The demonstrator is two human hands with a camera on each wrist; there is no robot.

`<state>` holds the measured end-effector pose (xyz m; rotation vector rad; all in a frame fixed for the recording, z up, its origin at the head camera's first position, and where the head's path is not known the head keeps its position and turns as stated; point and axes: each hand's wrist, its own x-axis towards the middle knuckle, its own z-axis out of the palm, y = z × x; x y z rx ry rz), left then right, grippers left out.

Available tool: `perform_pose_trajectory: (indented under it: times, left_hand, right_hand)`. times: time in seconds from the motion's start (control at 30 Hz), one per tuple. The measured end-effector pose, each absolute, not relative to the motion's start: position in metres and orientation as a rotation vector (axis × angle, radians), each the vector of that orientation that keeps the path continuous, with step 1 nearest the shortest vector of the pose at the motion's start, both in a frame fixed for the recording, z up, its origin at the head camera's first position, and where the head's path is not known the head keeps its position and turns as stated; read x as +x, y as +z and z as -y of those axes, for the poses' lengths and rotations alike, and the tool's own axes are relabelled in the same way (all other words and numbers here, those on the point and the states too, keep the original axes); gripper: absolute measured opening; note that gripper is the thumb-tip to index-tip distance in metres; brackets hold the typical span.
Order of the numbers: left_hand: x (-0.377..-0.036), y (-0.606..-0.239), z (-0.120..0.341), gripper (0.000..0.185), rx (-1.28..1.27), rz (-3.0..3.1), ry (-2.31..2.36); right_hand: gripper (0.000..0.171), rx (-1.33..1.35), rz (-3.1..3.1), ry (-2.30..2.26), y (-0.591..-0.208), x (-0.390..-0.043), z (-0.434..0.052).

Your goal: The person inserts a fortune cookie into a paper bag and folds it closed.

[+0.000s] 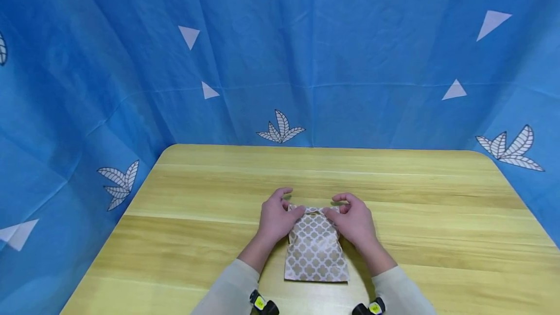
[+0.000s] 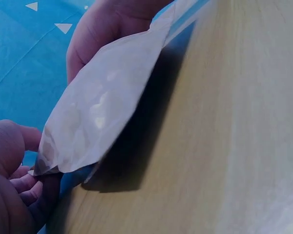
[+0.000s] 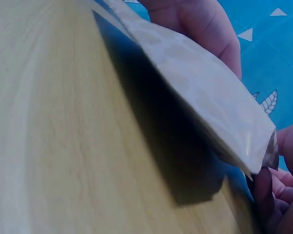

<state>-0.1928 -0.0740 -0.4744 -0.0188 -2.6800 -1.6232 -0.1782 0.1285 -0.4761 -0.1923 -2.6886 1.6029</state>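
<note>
A small paper bag (image 1: 317, 249) with a tan and white lattice pattern is held between both hands, its top edge folded over. My left hand (image 1: 278, 218) pinches the upper left corner, thumb on the front and fingers behind. At the upper right corner my right hand (image 1: 353, 220) pinches it the same way. The left wrist view shows the bag (image 2: 95, 105) tilted above the table, its far side at the other hand. From the right wrist, the bag (image 3: 207, 90) casts a dark shadow beneath it. What is inside it is hidden.
The wooden table (image 1: 188, 237) spreads out on both sides of the hands. Behind it and at the left hangs a blue curtain (image 1: 350, 62) with white leaves and triangles. A small dark device with a yellow label (image 1: 260, 302) sits at the left wrist.
</note>
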Motion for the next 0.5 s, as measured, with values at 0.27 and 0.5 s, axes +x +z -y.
perform_pose_trajectory:
  times: [0.27, 0.5]
  left_hand:
    - [-0.1945, -0.4738, 0.0735, 0.058, -0.037, 2.718, -1.624]
    - [-0.1945, -0.4745, 0.0728, 0.060, -0.063, 2.745, -1.545]
  right_hand:
    - [0.037, -0.232, 2.680, 1.651, -0.4721, -0.1777, -0.1305]
    - [0.038, -0.271, 2.641, 1.734, -0.4729, -0.1764, -0.1329]
